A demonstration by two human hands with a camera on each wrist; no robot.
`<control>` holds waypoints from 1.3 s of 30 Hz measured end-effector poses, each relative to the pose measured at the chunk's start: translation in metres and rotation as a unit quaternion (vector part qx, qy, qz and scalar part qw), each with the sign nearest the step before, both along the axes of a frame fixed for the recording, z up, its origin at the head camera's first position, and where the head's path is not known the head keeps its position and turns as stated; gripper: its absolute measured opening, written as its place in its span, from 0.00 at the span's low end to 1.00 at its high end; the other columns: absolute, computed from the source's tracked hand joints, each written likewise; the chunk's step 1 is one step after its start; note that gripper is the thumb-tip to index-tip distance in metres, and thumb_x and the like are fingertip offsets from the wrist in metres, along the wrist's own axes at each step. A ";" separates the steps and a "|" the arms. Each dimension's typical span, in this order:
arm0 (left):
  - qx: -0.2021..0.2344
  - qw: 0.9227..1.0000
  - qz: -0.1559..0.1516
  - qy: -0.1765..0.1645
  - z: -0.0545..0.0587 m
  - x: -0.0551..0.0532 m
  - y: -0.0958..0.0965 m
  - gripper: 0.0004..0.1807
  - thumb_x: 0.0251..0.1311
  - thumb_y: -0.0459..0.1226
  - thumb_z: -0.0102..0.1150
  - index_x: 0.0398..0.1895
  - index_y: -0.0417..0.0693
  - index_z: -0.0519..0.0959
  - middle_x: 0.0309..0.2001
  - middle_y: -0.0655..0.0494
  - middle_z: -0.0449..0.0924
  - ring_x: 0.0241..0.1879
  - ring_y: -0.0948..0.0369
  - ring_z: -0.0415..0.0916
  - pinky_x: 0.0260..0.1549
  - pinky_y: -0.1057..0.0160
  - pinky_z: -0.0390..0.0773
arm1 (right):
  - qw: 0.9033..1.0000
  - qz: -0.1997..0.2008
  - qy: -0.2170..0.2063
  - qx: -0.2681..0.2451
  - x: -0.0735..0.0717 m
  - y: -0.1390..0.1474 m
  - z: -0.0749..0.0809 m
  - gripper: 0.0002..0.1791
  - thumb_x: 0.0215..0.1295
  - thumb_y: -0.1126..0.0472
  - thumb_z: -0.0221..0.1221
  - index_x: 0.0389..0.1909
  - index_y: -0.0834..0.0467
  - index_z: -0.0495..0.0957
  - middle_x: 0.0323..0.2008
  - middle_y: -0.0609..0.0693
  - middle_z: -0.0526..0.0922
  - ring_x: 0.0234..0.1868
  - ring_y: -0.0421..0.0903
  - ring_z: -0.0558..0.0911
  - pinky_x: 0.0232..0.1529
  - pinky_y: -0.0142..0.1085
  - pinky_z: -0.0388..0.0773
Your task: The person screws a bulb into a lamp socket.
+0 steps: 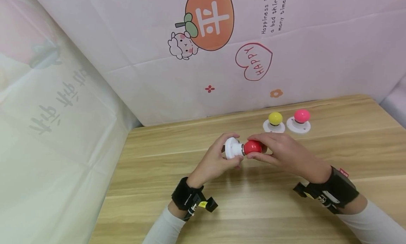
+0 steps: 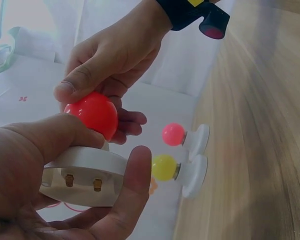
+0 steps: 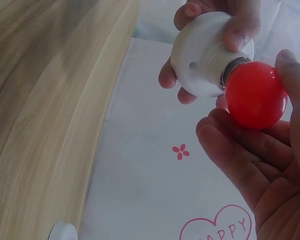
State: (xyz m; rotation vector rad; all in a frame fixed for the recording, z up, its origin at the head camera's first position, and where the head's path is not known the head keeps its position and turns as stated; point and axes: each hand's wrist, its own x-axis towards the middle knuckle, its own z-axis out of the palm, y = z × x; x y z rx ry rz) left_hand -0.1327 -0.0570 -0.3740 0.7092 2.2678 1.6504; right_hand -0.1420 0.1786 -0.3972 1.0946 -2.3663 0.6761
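Above the wooden table, my left hand [image 1: 213,163] grips a white round lamp socket [image 1: 232,148] by its base, thumb on one side and fingers on the other. A red light bulb [image 1: 252,146] sits at the socket's mouth, with a band of its metal screw base [image 3: 232,71] still showing. My right hand [image 1: 287,153] holds the bulb's round end between thumb and fingers. In the left wrist view, brass-coloured terminals [image 2: 97,185] are visible on the socket's underside.
Toward the table's back edge stand two more white sockets, one bearing a yellow bulb [image 1: 275,118], the other a pink bulb [image 1: 302,115]. A printed white cloth [image 1: 152,85] hangs behind the wooden table [image 1: 152,173], and another pale cloth [image 1: 63,148] covers the left side.
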 end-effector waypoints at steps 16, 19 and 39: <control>0.001 1.000 0.002 -0.004 0.001 0.001 0.000 0.29 0.57 0.27 0.62 0.62 0.46 0.67 0.52 0.49 0.68 0.42 0.57 0.75 0.32 0.65 0.85 | 1.000 -0.006 -0.013 0.007 0.000 0.001 -0.003 0.31 0.55 0.41 0.66 0.54 0.56 0.76 0.40 0.45 0.83 0.35 0.34 0.78 0.33 0.28 0.84; 0.003 1.000 0.003 -0.007 0.000 0.001 0.000 0.29 0.57 0.27 0.62 0.62 0.46 0.66 0.52 0.50 0.68 0.42 0.57 0.75 0.33 0.65 0.86 | 1.000 -0.007 -0.014 0.008 0.000 0.002 -0.004 0.31 0.56 0.42 0.66 0.55 0.56 0.75 0.41 0.44 0.83 0.35 0.34 0.78 0.32 0.28 0.84; 0.048 0.997 -0.013 -0.054 -0.015 -0.007 -0.001 0.29 0.58 0.29 0.61 0.62 0.51 0.66 0.51 0.52 0.68 0.40 0.55 0.77 0.34 0.56 0.86 | 0.993 0.090 0.073 -0.033 -0.001 -0.003 0.010 0.31 0.43 0.53 0.74 0.51 0.54 0.79 0.59 0.51 0.75 0.57 0.46 0.73 0.51 0.44 0.81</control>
